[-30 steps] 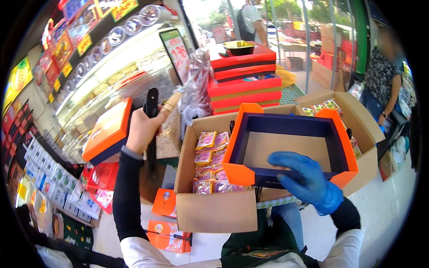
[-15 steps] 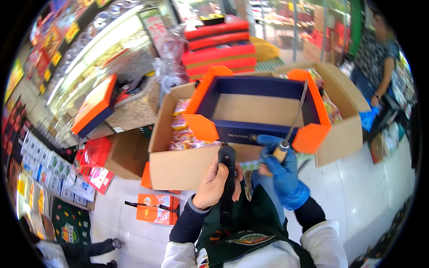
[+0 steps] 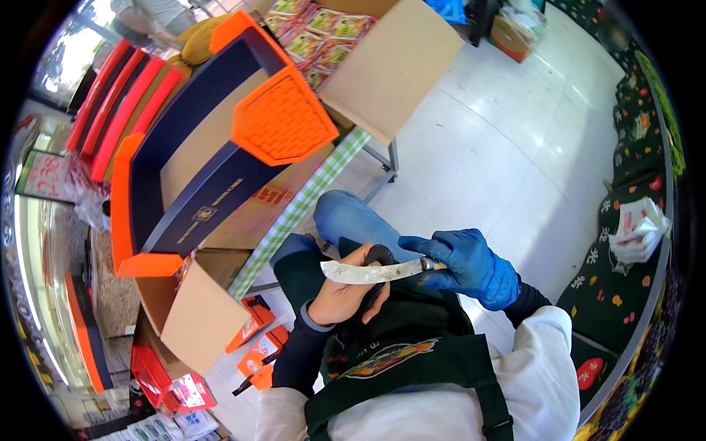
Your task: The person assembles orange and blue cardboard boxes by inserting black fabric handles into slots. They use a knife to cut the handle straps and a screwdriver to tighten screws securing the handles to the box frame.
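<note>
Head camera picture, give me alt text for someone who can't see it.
A person in a green apron holds a curved knife in front of their chest, the blue-gloved right hand at its handle and the bare left hand under the blade. An orange and navy gift box sits atop open cardboard cartons to the left.

Navy-and-orange gift box (image 3: 213, 147) at ten o'clock; snack packets (image 3: 312, 33) in brown carton (image 3: 390, 66) at twelve.

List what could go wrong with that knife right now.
1. The curved blade lies across the bare left hand; a slip could cut it.
2. The gloved right hand holds the knife close to the green apron, so a jerk might nick cloth or body.
</note>
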Motion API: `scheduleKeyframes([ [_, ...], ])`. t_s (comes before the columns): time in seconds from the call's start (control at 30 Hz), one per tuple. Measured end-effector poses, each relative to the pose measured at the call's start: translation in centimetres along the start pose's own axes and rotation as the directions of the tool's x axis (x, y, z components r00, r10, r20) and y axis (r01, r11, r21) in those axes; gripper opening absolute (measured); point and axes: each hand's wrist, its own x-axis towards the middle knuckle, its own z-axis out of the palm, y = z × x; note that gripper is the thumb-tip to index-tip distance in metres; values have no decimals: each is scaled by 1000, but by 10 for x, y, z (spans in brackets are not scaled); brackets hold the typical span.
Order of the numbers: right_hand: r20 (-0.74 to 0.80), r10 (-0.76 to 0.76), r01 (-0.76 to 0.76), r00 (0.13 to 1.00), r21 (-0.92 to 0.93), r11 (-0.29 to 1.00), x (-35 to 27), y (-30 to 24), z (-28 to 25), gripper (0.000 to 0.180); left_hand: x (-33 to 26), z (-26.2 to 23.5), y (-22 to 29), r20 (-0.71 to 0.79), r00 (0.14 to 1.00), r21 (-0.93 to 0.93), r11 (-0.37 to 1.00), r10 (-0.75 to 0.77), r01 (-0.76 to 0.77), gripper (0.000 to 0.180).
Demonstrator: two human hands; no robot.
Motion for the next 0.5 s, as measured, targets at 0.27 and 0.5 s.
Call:
scheduleKeyframes([
  [0.27,-40,-22,24,999,31,999,-3,11,-5,47,12,4,-8,49,996,2,997,-81,81,14],
  [0.5,-21,-27,30,999,128,991,-2,16,3,39,14,6,-17,1,997,73,995,-75,74,18],
])
